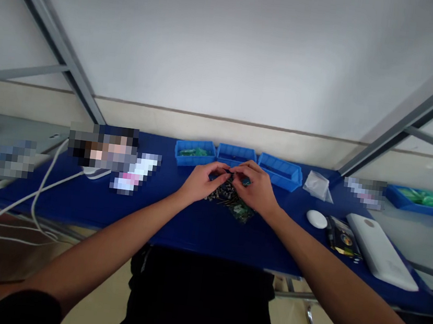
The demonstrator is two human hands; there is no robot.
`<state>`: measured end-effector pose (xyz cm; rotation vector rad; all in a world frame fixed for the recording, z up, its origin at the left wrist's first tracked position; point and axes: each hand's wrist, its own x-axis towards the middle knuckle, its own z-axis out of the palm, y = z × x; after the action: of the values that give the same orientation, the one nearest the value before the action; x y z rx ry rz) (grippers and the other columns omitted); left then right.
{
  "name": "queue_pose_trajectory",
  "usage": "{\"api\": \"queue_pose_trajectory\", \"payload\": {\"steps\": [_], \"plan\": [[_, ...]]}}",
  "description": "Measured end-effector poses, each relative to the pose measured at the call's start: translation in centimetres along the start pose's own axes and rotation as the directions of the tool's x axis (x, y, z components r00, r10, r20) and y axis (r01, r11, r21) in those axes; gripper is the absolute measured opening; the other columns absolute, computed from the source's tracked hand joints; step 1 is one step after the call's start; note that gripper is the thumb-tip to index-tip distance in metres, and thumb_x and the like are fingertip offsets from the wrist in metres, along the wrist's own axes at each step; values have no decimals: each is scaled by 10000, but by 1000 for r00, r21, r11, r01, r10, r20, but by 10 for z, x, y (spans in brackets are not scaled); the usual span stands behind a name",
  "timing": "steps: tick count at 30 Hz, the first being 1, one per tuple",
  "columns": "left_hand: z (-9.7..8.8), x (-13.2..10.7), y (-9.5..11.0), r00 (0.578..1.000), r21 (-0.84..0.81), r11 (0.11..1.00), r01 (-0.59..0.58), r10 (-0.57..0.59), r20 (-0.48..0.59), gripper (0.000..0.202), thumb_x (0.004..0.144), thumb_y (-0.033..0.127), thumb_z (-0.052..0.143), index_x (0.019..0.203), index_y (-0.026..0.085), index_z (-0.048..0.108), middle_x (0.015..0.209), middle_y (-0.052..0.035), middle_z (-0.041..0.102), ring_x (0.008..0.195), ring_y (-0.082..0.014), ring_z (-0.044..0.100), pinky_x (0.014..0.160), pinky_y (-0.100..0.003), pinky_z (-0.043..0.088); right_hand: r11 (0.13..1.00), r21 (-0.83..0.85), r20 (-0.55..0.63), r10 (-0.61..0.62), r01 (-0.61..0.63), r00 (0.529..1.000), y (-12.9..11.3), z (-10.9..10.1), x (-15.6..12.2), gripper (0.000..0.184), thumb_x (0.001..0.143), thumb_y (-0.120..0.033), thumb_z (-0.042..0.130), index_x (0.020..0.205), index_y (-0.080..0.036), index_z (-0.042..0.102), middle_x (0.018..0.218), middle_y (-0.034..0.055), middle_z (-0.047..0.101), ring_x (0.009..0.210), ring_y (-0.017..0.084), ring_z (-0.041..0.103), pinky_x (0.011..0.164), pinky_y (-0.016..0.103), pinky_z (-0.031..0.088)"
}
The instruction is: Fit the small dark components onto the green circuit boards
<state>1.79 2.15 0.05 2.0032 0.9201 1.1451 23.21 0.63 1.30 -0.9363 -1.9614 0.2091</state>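
Left hand (200,182) and right hand (259,188) pinch a small dark piece (231,173), blue tabletop (188,228) stretching to its near edge (190,249).

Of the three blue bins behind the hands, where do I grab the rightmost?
I'd pinch the rightmost bin by its right end rim, from above and the right. It is open-topped, and that end stands apart from the plastic bag; the left end sits close to the middle bin.

White cables (37,193) at left; round white case (317,219), black packet (343,237), long white device (381,251) at right
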Motion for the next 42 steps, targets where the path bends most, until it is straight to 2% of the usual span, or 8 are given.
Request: {"api": "queue_pose_trajectory", "payload": {"steps": [4, 11, 17, 20, 23, 27, 34, 42], "plan": [[-2, -1, 2, 1000, 47, 999, 3, -3, 8, 366, 1037, 346, 650, 1389, 246, 653, 1110, -60, 830, 1045, -228, 792, 960, -389, 618, 999, 20, 21, 31, -31, 999, 1, 0, -2, 253, 946, -130, 606, 1106, -245, 764, 1071, 71, 727, 875, 195, 711, 813, 366, 635], [-1, 0, 3, 999, 21, 1000, -2, 1, 36, 275, 1040, 309, 620, 1283, 228, 720, 1102, -46, 839, 1042, -227, 801, 972, -392, 624, 1000, 15, 32, 12, -12, 999, -3, -1, -1, 267, 1007, -184, 594, 1188, -263, 775, 1084, 74, 735, 882, 194, 713, 816, 364, 632], [-1, 0, 2, 1000, 24, 1000, 7, -7, 23, 315, 1046, 339, 619, 1327, 226, 705, 1099, -58, 838, 1043, -230, 799, 988, -399, 618, 1000, 2, 16, 22, -22, 1000, -1, -2, 0, 153, 1027, -268, 639, 1120, -262, 760, 1026, 58, 748, 880, 204, 717, 824, 377, 633], [-2, 0, 3, 1000, 58, 998, -1, 1, 9, 288, 1059, 377, 601, 1251, 233, 761, 1129, -50, 837, 1084, -241, 789, 978, -391, 615, 1000, -18, 19, 22, -22, 1000, 0, -3, 0, 123, 1032, -292, 652, 1088, -271, 759, 989, 51, 737, 867, 202, 708, 802, 372, 621], [-3, 0, 6, 999, 72, 997, -3, 0, 35, 309, 1075, 419, 572, 1164, 245, 811, 1134, -32, 839, 1078, -240, 790, 961, -379, 613, 1000, -18, 14, 22, -22, 1000, 0, -3, 0, 103, 1021, -274, 664, 1056, -267, 761, 968, 49, 728, 864, 201, 707, 780, 358, 615], [-3, -1, 7, 1000, 91, 996, 4, -6, 27, 296, 1039, 452, 642, 1172, 262, 825, 1174, -24, 834, 1056, -248, 797, 948, -381, 615, 1000, 7, 43, 15, -15, 999, 2, -1, -1, 158, 1006, -197, 643, 1092, -269, 754, 1039, 44, 746, 901, 195, 726, 825, 359, 629], [-5, 1, 0, 1000, 150, 989, -12, 11, 7, 247, 1045, 395, 635, 1140, 278, 830, 1162, -10, 836, 1085, -251, 795, 974, -396, 612, 1000, -5, 72, -27, 28, 997, 0, 0, -1, 207, 1018, -187, 602, 1135, -272, 750, 1128, 58, 753, 997, 205, 737, 911, 375, 627], [-3, 2, 1, 999, 166, 985, -35, 34, 8, 178, 986, 285, 700, 1101, 236, 826, 1100, -21, 846, 1050, -231, 805, 983, -367, 619, 998, 17, 23, 59, -59, 998, 3, 3, -2, 182, 1025, -324, 644, 1178, -231, 677, 1054, 71, 772, 899, 211, 771, 811, 364, 657]]}}
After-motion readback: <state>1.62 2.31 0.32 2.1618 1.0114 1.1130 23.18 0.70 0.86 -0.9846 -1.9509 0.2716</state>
